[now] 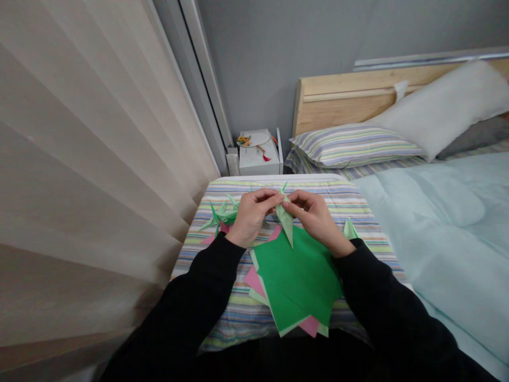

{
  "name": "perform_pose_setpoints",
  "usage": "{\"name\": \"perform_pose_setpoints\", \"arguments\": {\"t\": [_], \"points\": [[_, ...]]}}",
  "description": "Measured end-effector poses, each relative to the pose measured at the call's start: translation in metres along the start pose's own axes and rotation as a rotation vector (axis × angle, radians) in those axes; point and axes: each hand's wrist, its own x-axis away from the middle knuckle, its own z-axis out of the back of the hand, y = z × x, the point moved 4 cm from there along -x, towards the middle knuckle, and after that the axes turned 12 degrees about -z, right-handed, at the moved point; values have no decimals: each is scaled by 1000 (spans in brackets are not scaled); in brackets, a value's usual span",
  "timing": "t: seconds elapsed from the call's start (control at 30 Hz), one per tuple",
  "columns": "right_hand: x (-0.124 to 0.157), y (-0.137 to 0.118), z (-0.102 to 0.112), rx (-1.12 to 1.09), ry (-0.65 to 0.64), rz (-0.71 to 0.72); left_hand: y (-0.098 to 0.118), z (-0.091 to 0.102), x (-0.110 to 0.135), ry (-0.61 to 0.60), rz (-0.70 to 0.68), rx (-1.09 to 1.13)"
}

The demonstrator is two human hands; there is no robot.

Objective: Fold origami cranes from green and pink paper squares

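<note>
My left hand (251, 213) and my right hand (314, 213) are both pinched on a pale green folded paper piece (286, 222), held above a striped cushion (338, 199). Its long point hangs down between the hands. Below it lies a stack of square paper sheets (296, 281), dark green on top with pink and pale green under it. Finished green folded paper figures (222, 215) lie just left of my left hand. Another pale green folded piece (350, 229) sits beside my right wrist.
A pleated beige curtain (87, 175) fills the left side. A white box (258, 151) stands against the grey wall behind the cushion. To the right is a bed with a wooden headboard (338, 101), a striped pillow (353, 144), a white pillow (449, 106) and a pale blue quilt (449, 228).
</note>
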Motion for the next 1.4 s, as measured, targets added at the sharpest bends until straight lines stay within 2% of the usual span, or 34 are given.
{"name": "perform_pose_setpoints", "arguments": {"t": [0.2,0.5,0.7,0.93,1.27,1.4], "points": [[0,3,0,-45,-16,-28,2,-2,1,1,11,46],[-1,8,2,-87,-64,-86,0,-1,2,-45,15,-3],[-1,8,1,-77,-61,-70,1,-2,4,-59,51,19],[-1,4,-2,-57,-15,-29,0,-2,4,0,44,47],[-1,3,-5,-67,-48,-55,-2,-1,3,74,59,70],[0,3,-5,-57,-58,-59,-1,3,-1,106,15,68]]}}
